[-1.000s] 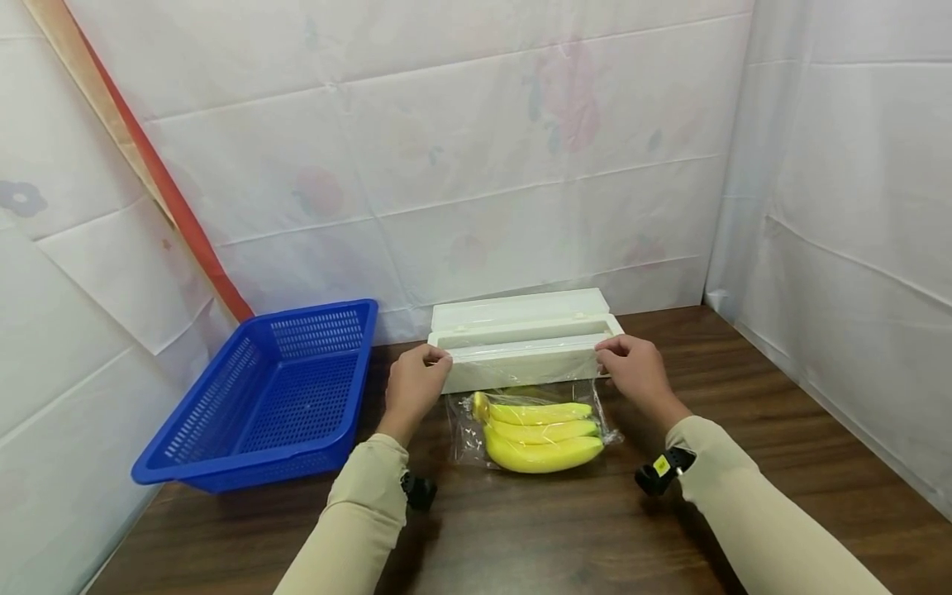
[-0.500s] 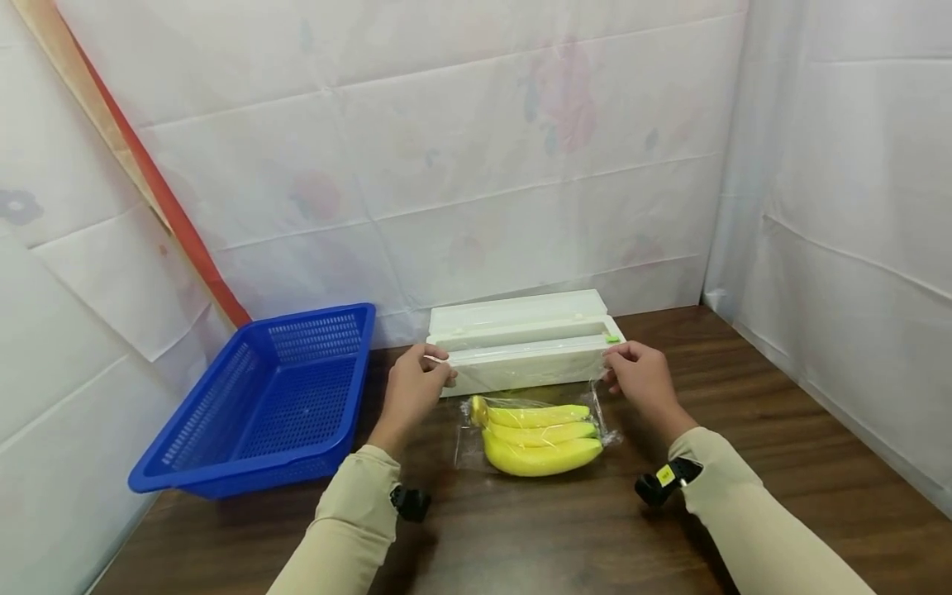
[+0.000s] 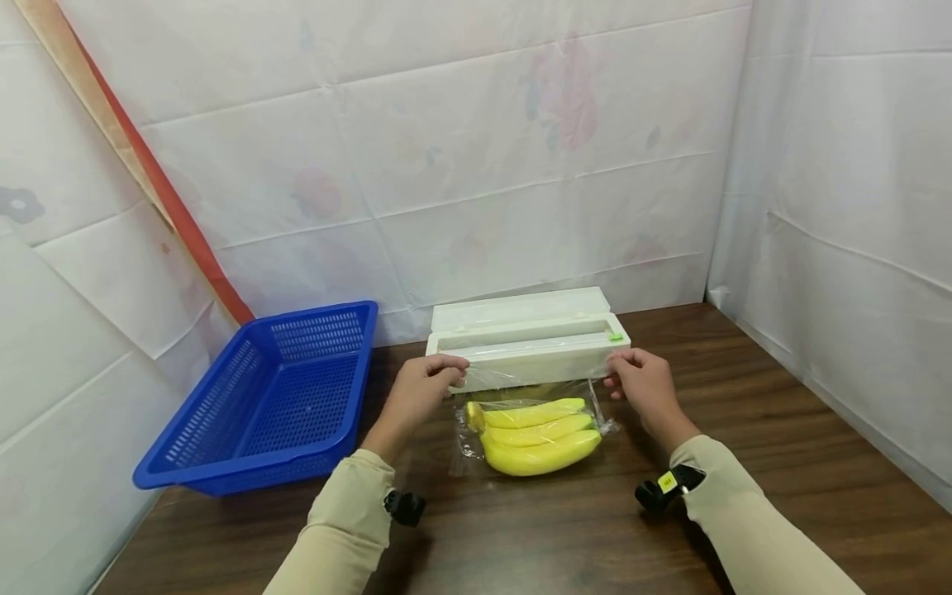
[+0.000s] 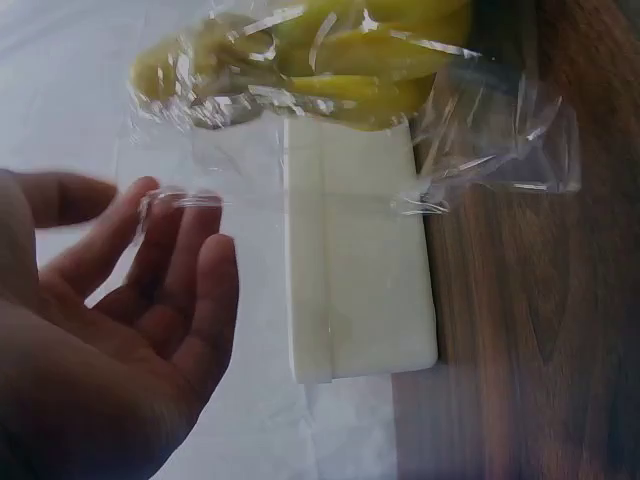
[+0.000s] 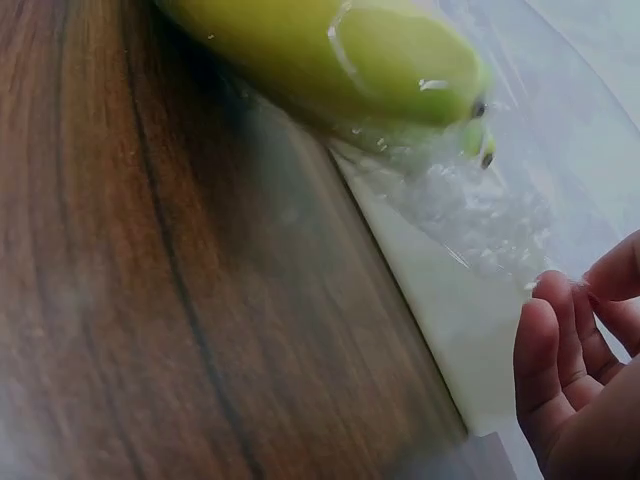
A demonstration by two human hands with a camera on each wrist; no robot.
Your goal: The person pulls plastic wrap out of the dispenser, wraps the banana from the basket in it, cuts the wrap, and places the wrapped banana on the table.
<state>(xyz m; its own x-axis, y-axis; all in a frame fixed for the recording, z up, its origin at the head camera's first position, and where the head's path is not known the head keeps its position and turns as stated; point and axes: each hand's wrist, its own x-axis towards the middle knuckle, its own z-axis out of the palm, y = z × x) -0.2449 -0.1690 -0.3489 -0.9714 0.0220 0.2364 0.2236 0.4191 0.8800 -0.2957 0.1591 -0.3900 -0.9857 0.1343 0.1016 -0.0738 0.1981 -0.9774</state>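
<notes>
A bunch of yellow bananas lies on the table in front of an open white cling film box, wrapped in clear cling film. My left hand pinches the film's edge at the box's left front; in the left wrist view, film bunches at its fingertips. At the right end, my right hand pinches the opposite corner of film between thumb and fingers, as the right wrist view shows. Film stretches between both hands, over the box front. A green slider sits on the box's right end.
A blue plastic basket stands at the left on the brown wooden table. The box's lid is raised at the back, near white sheeting that hangs behind and at both sides.
My left hand has moved slightly to the right. My right hand has shifted slightly right and down, uncovering the green slider. The bananas have tilted a little, their tips rising at the right.
</notes>
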